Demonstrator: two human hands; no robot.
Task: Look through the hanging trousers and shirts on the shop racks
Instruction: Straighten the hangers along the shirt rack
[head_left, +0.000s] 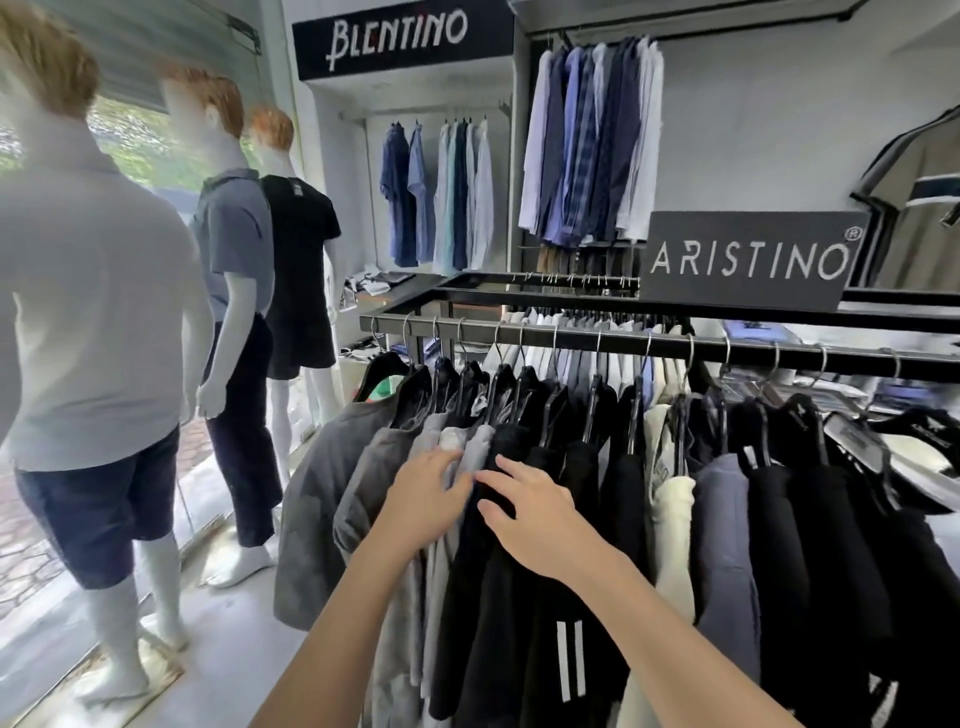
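**Mia:** Clothes on black hangers (545, 415) fill the long black metal rail (571, 340) in front of us. Some are grey, some are black, one is cream and one is dusty blue. More blue and white shirts (589, 145) hang high on the wall behind.

**Tom:** What are the hands doing?

**Mia:** The left hand (423, 501) lies flat on a pale grey top (470, 457). Its fingers are spread out and it is not holding anything. The right hand (535, 512) rests on a fuzzy black top (511, 452) just beside it. Its fingers are loose and open too. The two hands are close together, right at the gap between grey and black.

**Tom:** So are they nearly done looking?

**Mia:** I think not. Lots of clothes to the right look untouched, and so do the wall shirts.

**Tom:** What could go wrong?

**Mia:** The clothes are squashed tight together. If the hands push hard to the side, a top could slip off its hanger and drop on the floor. A silver hook (498, 338) could also jump off the rail.

**Tom:** Anything else?

**Mia:** The grey sign with white letters (748, 260) sits on top of the rack. A big bump might shake it. And the white shop dolls (244, 291) stand near on the left, so a swinging elbow could knock one.
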